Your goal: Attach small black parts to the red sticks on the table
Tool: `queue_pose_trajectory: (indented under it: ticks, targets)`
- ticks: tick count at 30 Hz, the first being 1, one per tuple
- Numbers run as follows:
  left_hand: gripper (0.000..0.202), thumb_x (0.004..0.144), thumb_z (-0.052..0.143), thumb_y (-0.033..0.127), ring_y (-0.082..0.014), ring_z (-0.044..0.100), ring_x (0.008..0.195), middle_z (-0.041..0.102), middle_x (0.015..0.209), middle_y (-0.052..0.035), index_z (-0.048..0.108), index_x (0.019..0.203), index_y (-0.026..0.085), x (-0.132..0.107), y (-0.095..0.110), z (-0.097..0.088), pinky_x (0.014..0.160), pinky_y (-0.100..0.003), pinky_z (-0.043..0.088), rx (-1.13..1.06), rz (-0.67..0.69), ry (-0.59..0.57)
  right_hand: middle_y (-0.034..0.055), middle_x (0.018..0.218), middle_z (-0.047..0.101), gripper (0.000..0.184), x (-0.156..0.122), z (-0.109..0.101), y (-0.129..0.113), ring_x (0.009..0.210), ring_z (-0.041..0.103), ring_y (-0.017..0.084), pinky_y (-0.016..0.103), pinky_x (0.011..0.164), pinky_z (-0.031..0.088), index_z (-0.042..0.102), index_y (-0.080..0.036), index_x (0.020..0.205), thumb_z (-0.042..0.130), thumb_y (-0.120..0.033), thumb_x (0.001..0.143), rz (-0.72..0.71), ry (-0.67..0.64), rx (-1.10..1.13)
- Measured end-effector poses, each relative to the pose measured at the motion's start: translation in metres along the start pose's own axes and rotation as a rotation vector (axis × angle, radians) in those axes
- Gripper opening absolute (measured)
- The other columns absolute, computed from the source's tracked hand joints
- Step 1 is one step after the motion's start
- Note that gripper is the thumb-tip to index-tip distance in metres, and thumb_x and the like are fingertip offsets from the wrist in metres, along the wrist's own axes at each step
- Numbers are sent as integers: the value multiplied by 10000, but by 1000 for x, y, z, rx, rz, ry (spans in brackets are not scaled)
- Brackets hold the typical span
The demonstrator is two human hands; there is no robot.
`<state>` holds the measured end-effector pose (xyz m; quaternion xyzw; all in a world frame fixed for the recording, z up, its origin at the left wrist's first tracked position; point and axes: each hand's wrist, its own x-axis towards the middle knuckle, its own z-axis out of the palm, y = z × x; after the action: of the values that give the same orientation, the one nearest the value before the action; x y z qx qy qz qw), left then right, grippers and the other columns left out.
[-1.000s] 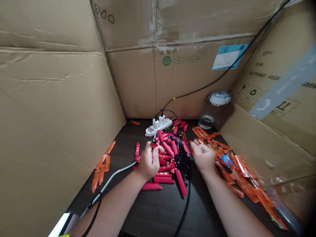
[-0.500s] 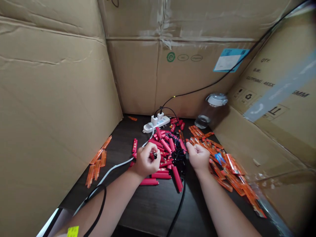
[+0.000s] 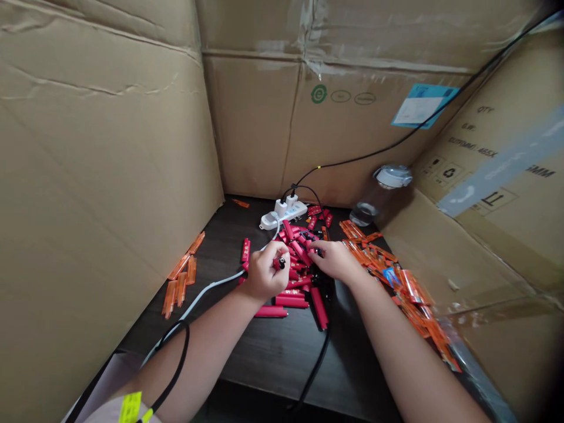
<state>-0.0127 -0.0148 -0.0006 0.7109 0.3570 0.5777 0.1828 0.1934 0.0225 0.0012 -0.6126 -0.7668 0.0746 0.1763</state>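
My left hand (image 3: 263, 274) is closed round a small red stick-shaped piece (image 3: 278, 264) with a dark end showing by my thumb. My right hand (image 3: 335, 259) reaches left into the pile of red pieces (image 3: 299, 276) and small black parts (image 3: 324, 286) on the dark table (image 3: 273, 352); its fingers are curled down among them, and whatever they grip is hidden.
Cardboard walls (image 3: 101, 153) close in on three sides. Orange wrappers (image 3: 396, 282) lie at the right, a few more (image 3: 180, 279) at the left. A white power strip (image 3: 284, 212) and a clear jar (image 3: 379, 194) stand at the back. A black cable (image 3: 315, 367) and a white cable (image 3: 207, 291) cross the table.
My right hand has moved left from beside the orange wrappers into the red and black pile. My left hand has kept its hold on the red piece. The view has shifted slightly.
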Motion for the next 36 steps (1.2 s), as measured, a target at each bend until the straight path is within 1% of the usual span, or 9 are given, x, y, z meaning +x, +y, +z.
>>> queue_pose_trajectory:
  ticks: [4,7,11,15,19,24,27,33,36]
  targets:
    - [74,751,514,127,-83,434,447,454,511,56,527,782,194,-1,0,0,496,-211,335,43,53,-14,29,722,702,267,10,-7,-8,655,621,185,251,586,387,704,-280,1001,558,-321,781,-15,-89,-162]
    - [93,732,510,111,-79,420,430,445,507,59,522,775,192,-1,0,1,479,-209,323,70,87,-29,49,846,726,219,16,-9,-17,763,648,199,254,626,399,715,-270,919,527,-299,811,-65,-151,-283]
    - [112,707,503,105,-82,436,427,470,514,52,525,779,187,0,-1,0,478,-209,330,112,111,-18,84,876,719,253,22,-9,-26,804,653,206,254,646,408,712,-223,840,466,-282,846,-76,-245,-394]
    - [130,682,504,108,-94,466,446,514,541,36,533,782,185,2,-2,0,495,-217,354,169,134,-22,105,833,713,248,27,-8,-27,782,654,209,253,642,406,702,-187,800,470,-266,831,-67,-281,-393]
    - [151,650,509,120,-121,507,488,537,559,18,540,783,184,2,-2,2,525,-235,382,236,145,-48,88,823,713,211,30,-6,-22,773,651,197,244,645,399,696,-194,782,498,-261,812,-86,-301,-371]
    - [176,626,508,123,-128,526,494,572,577,13,539,788,184,1,-3,4,523,-238,390,262,185,-80,69,835,719,231,33,-6,-13,782,648,185,241,664,400,706,-211,823,490,-293,833,-71,-244,-287]
    - [157,621,506,126,-128,526,490,577,577,10,535,764,183,1,-3,4,522,-240,391,283,214,-90,64,859,725,215,36,-8,-10,805,649,191,243,668,402,715,-226,874,526,-303,808,-59,-240,-256]
    - [172,630,496,132,-131,529,498,565,568,5,550,787,178,1,-4,3,536,-241,406,327,246,-86,95,830,721,216,35,-9,-16,746,648,197,250,590,381,727,-201,792,516,-235,763,-24,-286,-335]
    - [185,632,494,123,-122,518,485,564,571,11,550,800,177,1,-5,4,526,-240,393,316,279,-81,94,817,717,202,34,-9,-18,746,645,195,247,593,380,723,-196,766,523,-216,742,-44,-290,-335]
